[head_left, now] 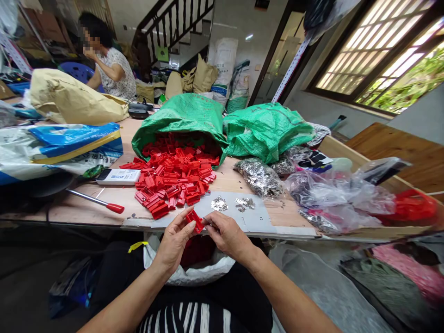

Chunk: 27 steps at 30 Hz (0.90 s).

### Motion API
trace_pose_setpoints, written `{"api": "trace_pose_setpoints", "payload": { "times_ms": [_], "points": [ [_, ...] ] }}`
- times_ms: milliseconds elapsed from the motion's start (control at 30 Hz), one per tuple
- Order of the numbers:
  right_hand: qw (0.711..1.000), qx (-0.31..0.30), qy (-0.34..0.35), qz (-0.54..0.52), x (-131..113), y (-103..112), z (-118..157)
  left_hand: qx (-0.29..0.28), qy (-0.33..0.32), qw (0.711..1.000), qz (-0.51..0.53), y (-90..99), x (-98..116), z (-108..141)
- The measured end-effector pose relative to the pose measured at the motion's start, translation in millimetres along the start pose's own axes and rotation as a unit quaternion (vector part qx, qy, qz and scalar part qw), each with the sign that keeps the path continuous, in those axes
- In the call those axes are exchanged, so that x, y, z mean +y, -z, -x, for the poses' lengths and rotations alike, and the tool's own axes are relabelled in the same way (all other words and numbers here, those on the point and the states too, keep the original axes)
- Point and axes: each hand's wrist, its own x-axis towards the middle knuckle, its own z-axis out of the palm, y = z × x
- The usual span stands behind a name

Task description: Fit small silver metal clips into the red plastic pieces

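Near the table's front edge my left hand (176, 240) grips a red plastic piece (194, 219) between thumb and fingers. My right hand (225, 231) is closed at the right end of that piece, its fingers pinching something small and dark that I cannot make out. Just beyond, two small piles of silvery metal parts, a left one (219, 204) and a right one (244, 204), lie on a grey sheet (258, 217). A heap of red plastic pieces (169, 178) spills from a green sack (183, 115). Below my hands is an open white bag (197, 276) with red inside.
A second green sack (267, 132) and a bag of metal parts (260, 178) stand behind the sheet. Clear plastic bags (336, 194) fill the right. Left are a red-handled tool (114, 208), a white box (118, 176) and a blue-white bag (76, 143). A person (116, 76) sits far left.
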Motion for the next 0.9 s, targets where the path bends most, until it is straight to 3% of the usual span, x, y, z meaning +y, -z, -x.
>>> {"api": "trace_pose_setpoints", "payload": {
  "times_ms": [100, 200, 600, 767, 900],
  "points": [
    [0.999, -0.02, 0.044, -0.002, 2, -2, 4, 0.003, 0.005, 1.0, -0.006, -0.2, 0, 2],
    [0.998, -0.038, 0.044, -0.01, 3, -1, 9, 0.003, 0.022, 1.0, -0.014, 0.9, 0, 4],
    [0.981, -0.049, -0.097, -0.162, 2, -3, 15, -0.079, 0.037, 0.996, -0.008, 6.8, -4, 6],
    [0.986, -0.008, -0.106, -0.125, 16, -1, 15, -0.074, -0.014, 0.991, -0.107, 14.9, -2, -5],
    [0.994, -0.002, -0.099, -0.047, 30, -9, 15, -0.062, -0.101, 0.962, -0.247, 24.1, 2, -23]
  ]
}}
